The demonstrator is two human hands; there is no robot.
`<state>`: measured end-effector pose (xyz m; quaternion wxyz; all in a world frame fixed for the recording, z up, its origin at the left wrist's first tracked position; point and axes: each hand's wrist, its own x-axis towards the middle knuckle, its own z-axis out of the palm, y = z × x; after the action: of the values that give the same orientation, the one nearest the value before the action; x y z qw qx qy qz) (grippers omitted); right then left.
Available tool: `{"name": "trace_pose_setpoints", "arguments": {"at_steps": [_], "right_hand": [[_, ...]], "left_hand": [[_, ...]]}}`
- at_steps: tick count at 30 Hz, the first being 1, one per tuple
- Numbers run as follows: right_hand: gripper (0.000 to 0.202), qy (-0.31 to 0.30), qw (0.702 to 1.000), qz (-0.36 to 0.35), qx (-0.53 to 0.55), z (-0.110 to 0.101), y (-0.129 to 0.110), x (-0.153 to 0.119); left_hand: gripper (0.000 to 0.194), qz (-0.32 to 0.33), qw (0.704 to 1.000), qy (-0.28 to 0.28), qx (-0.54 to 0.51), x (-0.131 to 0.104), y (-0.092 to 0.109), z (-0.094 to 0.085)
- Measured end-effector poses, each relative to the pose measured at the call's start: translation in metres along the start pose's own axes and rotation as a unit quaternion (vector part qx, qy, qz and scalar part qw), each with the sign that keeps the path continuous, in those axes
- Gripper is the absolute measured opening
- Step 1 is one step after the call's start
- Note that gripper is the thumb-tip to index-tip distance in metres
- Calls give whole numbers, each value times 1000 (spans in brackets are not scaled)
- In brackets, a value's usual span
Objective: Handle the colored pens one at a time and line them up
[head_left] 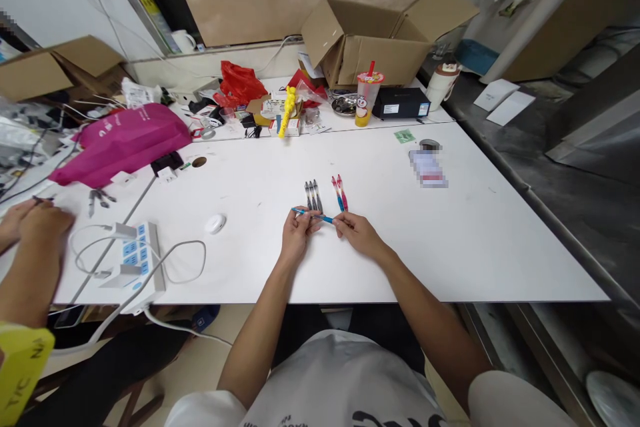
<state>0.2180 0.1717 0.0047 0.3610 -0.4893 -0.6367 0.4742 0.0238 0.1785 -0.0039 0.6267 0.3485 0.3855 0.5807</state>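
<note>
Between my two hands a slim blue pen (325, 218) is held crosswise above the white table (440, 233). My left hand (297, 232) pinches it near its left end, and my right hand (356, 229) has its fingers closed on the right end. Just beyond my left hand lie three grey and black pens (313, 195) side by side, their near ends partly covered by the hand. Past my right hand are two more pens: a pink one (343, 193) and one with a red top and blue grip (337, 193).
At left are a power strip (143, 260) with cables, a white earbud case (216, 223) and another person's hands (43, 219). A phone (428, 169) lies at right. Along the back stand a drink cup (368, 101), a black box (401, 103), a cardboard box (383, 57) and a pink bag (135, 140).
</note>
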Motion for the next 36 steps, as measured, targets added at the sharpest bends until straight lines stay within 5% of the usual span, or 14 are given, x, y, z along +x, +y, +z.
{"name": "trace_pose_setpoints", "arguments": {"at_steps": [8, 16, 28, 32, 36], "right_hand": [[37, -30, 999, 24, -13, 0, 1, 0], [38, -19, 1000, 7, -16, 2, 0, -1], [38, 0, 1000, -13, -8, -1, 1, -1], [38, -27, 995, -22, -89, 1, -6, -6], [38, -55, 979, -48, -188, 7, -13, -14]], "left_hand": [[39, 4, 1000, -9, -9, -3, 3, 2], [72, 33, 999, 29, -15, -6, 6, 8], [65, 64, 995, 61, 37, -3, 4, -1], [61, 53, 997, 35, 50, -4, 5, -1], [77, 32, 998, 13, 48, -5, 7, 1]]}}
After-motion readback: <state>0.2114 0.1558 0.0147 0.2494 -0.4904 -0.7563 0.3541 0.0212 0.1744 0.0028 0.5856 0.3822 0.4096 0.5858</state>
